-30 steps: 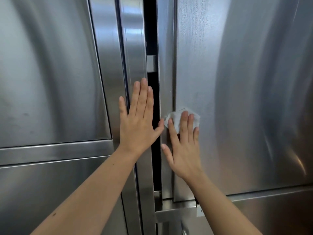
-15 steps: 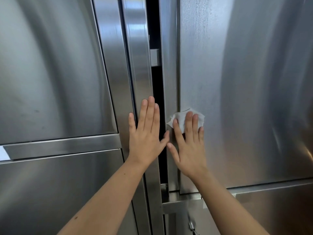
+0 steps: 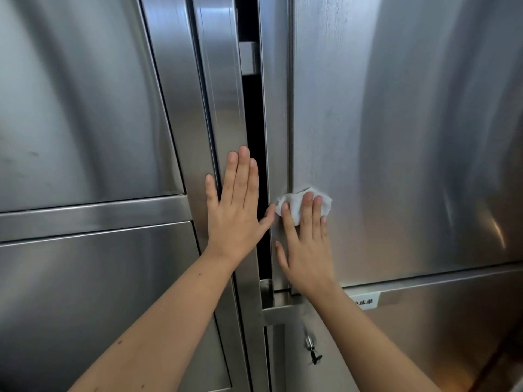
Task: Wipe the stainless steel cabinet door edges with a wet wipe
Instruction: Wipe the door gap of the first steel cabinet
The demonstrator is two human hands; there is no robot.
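Observation:
Two stainless steel cabinet doors fill the view, split by a dark vertical gap. My left hand (image 3: pixel 236 210) lies flat and open against the left door's edge strip (image 3: pixel 223 108), fingers pointing up. My right hand (image 3: pixel 307 244) presses a crumpled white wet wipe (image 3: pixel 297 203) against the left edge of the right door (image 3: pixel 396 137), near its lower corner. The wipe sits under my fingertips, partly covered by them.
A metal latch block (image 3: pixel 248 58) shows in the gap higher up. Below the right door runs a horizontal rail with a white label (image 3: pixel 365 301). A key hangs in a lock (image 3: pixel 311 346) on the lower door. Lower left panel (image 3: pixel 99 292) is shut.
Both hands and the wipe have slid down the door edges, towards the bottom of the right door. The lower rail, label and key have come into view.

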